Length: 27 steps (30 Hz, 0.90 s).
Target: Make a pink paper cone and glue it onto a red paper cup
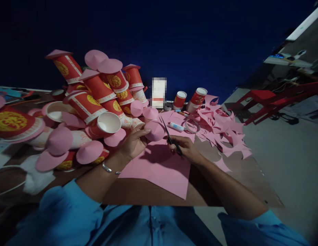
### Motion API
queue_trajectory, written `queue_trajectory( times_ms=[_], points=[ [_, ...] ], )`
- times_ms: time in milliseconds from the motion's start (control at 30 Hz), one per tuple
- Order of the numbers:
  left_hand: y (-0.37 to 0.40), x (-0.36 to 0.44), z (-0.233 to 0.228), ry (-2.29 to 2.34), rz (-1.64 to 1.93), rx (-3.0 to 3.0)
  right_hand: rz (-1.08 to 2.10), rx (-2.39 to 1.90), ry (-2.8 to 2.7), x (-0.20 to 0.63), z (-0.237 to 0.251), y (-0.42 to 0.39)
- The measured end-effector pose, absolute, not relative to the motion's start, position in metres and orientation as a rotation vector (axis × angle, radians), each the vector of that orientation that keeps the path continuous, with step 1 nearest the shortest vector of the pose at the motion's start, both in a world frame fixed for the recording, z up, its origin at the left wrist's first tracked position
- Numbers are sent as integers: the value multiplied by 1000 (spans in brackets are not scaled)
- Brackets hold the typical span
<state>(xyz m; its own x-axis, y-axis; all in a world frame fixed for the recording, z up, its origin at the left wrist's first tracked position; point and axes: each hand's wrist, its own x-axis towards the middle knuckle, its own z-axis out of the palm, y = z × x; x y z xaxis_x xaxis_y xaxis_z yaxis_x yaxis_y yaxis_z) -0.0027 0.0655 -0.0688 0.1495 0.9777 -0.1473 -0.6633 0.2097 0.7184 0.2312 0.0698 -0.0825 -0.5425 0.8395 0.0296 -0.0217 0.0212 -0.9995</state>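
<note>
At a cluttered bench [128,194] against a dark blue wall, a person in a blue shirt trims a small pink paper piece [154,131] with scissors [170,137]. Far left, a heap of red paper cups [97,92] printed with gold emblems lies tumbled, many capped or ringed with pink paper discs, one white-lined cup [107,123] gaping toward the camera. The left hand [134,141], a bracelet [107,168] at its wrist, is closed around the pink piece, fingers curled over its left side, holding it just above a large sheet of pink paper [161,167] spread flat on the bench. To its right, the right hand [186,150] is clenched through the scissor handles, blades raised and angled toward the piece's right edge. To do this cut well, it seems wisest to turn the paper into the blades with the left hand rather than swing the scissors, keeping the fingertips clear of the cutting line and taking short bites along the curve. The pink piece looks rounded and slightly domed, thin and easily creased; whether it is already a full cone cannot be told. Beyond the hands lie a glue stick [176,126] and a roll of tape [192,125], two upright cups [189,99], and, at right, a drift of pink offcuts [225,133] reaching the bench edge.
</note>
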Motion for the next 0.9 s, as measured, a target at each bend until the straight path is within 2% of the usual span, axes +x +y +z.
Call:
queue_trajectory(
  times_ms=[900],
  points=[
    [67, -7, -65, 708, 1326, 589, 1629, -870, -1625, 231, -77, 68]
  ],
)
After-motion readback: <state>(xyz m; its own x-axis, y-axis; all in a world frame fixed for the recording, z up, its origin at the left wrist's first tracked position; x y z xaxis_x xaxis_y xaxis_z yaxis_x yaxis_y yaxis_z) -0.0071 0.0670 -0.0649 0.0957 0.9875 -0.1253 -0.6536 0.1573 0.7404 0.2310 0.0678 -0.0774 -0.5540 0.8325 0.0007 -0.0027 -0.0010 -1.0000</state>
